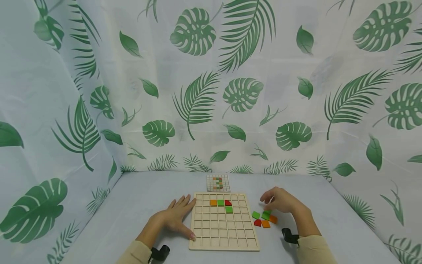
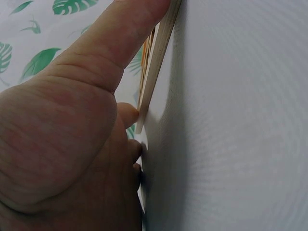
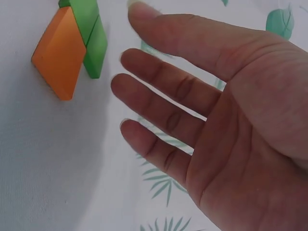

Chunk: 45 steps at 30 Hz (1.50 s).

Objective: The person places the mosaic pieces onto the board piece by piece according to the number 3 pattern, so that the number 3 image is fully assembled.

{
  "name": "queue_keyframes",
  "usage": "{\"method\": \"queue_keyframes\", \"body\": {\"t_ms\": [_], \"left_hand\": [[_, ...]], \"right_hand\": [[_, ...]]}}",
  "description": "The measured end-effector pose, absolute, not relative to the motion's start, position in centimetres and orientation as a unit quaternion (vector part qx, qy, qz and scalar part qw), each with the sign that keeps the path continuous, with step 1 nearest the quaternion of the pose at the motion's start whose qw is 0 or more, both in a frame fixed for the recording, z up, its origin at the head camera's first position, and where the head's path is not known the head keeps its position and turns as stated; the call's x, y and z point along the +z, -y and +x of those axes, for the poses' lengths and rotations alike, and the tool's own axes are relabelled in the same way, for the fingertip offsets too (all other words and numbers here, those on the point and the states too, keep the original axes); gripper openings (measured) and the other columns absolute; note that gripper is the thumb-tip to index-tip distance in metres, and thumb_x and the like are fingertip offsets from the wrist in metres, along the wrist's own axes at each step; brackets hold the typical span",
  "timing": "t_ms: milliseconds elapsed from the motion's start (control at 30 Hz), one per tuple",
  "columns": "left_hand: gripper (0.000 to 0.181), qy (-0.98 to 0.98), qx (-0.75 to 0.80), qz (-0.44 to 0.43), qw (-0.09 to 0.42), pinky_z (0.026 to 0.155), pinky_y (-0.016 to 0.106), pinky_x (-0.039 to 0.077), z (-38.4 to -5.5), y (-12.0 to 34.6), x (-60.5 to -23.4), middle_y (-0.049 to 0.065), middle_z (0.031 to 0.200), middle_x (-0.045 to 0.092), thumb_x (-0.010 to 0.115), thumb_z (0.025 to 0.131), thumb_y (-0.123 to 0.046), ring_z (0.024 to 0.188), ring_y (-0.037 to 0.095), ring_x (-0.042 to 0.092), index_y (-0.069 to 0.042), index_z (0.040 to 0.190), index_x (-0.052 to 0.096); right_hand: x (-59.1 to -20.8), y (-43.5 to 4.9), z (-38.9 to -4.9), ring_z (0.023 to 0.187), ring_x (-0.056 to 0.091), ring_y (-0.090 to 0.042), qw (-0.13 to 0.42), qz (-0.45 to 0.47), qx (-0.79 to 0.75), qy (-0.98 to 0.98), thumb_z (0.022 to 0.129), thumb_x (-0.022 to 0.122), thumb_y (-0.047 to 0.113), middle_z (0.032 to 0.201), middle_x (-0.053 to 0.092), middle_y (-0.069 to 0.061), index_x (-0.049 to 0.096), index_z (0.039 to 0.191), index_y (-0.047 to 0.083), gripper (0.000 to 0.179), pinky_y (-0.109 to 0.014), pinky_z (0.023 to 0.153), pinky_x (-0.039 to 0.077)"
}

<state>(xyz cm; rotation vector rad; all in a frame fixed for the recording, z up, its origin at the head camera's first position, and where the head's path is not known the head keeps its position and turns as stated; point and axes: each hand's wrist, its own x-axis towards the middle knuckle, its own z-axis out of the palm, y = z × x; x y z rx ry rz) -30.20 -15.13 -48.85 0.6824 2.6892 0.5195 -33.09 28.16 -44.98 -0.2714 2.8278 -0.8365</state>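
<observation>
A wooden grid board (image 1: 224,233) lies on the table, holding an orange square (image 1: 213,202), a green square (image 1: 221,202) and a red rounded tile (image 1: 228,202) in one row. Another green square (image 1: 229,209) sits just below the red one. My left hand (image 1: 174,218) rests at the board's left edge, fingers spread, thumb on the lower left rim. Beside the board's right edge lie loose tiles, among them a green one (image 1: 255,215), a red one (image 1: 257,222) and an orange one (image 3: 60,55). Just above these hovers my right hand (image 1: 280,200), fingers loosely bent, with nothing visible in it.
Behind the board lies a small pattern card (image 1: 218,183) showing a coloured figure 3 on a grid. A leaf-print curtain (image 1: 204,110) stands at the back and sides of the white table (image 1: 148,194). Each wrist wears a black camera mount (image 1: 290,235).
</observation>
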Motion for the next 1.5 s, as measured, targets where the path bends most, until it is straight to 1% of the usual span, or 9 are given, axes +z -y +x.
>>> {"method": "queue_keyframes", "body": {"t_ms": [233, 533, 667, 867, 1100, 1400, 1500], "left_hand": [[0.135, -0.942, 0.179, 0.235, 0.159, 0.131, 0.06, 0.004, -30.3, 15.1, -49.0, 0.016, 0.176, 0.007, 0.083, 0.067, -0.077, 0.163, 0.037, 0.004, -0.017, 0.168, 0.017], [0.135, -0.943, 0.176, 0.236, 0.157, 0.131, 0.06, 0.004, -30.5, 15.1, -49.3, 0.016, 0.176, 0.007, 0.082, 0.067, -0.078, 0.163, 0.037, 0.004, -0.018, 0.168, 0.017], [0.136, -0.944, 0.176, 0.231, 0.158, 0.131, 0.06, 0.004, -30.5, 15.1, -49.4, 0.014, 0.176, 0.007, 0.082, 0.065, -0.079, 0.164, 0.036, 0.004, -0.019, 0.168, 0.018], [0.135, -0.942, 0.176, 0.236, 0.159, 0.131, 0.06, 0.005, -30.5, 15.1, -49.3, 0.016, 0.176, 0.007, 0.082, 0.067, -0.077, 0.163, 0.037, 0.005, -0.017, 0.168, 0.017], [0.135, -0.942, 0.178, 0.231, 0.164, 0.131, 0.06, 0.004, -30.5, 15.2, -49.3, 0.015, 0.176, 0.006, 0.083, 0.066, -0.077, 0.164, 0.037, 0.004, -0.018, 0.168, 0.017], [0.136, -0.942, 0.178, 0.233, 0.161, 0.131, 0.06, 0.002, -30.7, 15.3, -49.4, 0.014, 0.176, 0.006, 0.082, 0.065, -0.079, 0.164, 0.036, 0.003, -0.019, 0.169, 0.017], [0.137, -0.942, 0.179, 0.235, 0.159, 0.131, 0.061, 0.003, -30.7, 15.3, -49.3, 0.014, 0.176, 0.006, 0.082, 0.065, -0.079, 0.164, 0.037, 0.003, -0.018, 0.168, 0.017]], "right_hand": [[-45.4, -28.3, -33.0, 0.087, 0.059, -0.021, 0.1, -0.074, -0.271, -0.954, 0.081, 0.084, 0.002, 0.093, 0.069, -0.002, 0.08, 0.097, 0.014, 0.02, -0.039, 0.076, 0.057], [-45.8, -28.2, -33.1, 0.085, 0.058, -0.02, 0.093, -0.076, -0.255, -0.96, 0.079, 0.082, -0.003, 0.089, 0.068, -0.001, 0.08, 0.09, 0.015, 0.021, -0.038, 0.074, 0.057], [-45.7, -28.1, -33.1, 0.085, 0.057, -0.02, 0.092, -0.076, -0.251, -0.961, 0.078, 0.082, -0.004, 0.088, 0.067, -0.001, 0.08, 0.089, 0.015, 0.022, -0.038, 0.073, 0.057], [-45.8, -28.1, -33.0, 0.084, 0.058, -0.021, 0.092, -0.076, -0.249, -0.961, 0.078, 0.082, -0.005, 0.086, 0.067, -0.001, 0.079, 0.087, 0.014, 0.021, -0.038, 0.073, 0.057], [-46.0, -27.9, -33.3, 0.083, 0.057, -0.02, 0.096, -0.069, -0.232, -0.965, 0.079, 0.082, -0.004, 0.086, 0.067, -0.001, 0.079, 0.087, 0.014, 0.021, -0.037, 0.072, 0.057], [-46.3, -27.8, -33.5, 0.079, 0.058, -0.02, 0.084, -0.069, -0.234, -0.966, 0.078, 0.083, -0.005, 0.083, 0.066, -0.001, 0.079, 0.086, 0.013, 0.02, -0.035, 0.071, 0.057], [-46.3, -27.7, -33.5, 0.08, 0.057, -0.02, 0.082, -0.071, -0.234, -0.966, 0.078, 0.084, -0.004, 0.083, 0.065, -0.002, 0.077, 0.085, 0.014, 0.021, -0.035, 0.072, 0.058]]}}
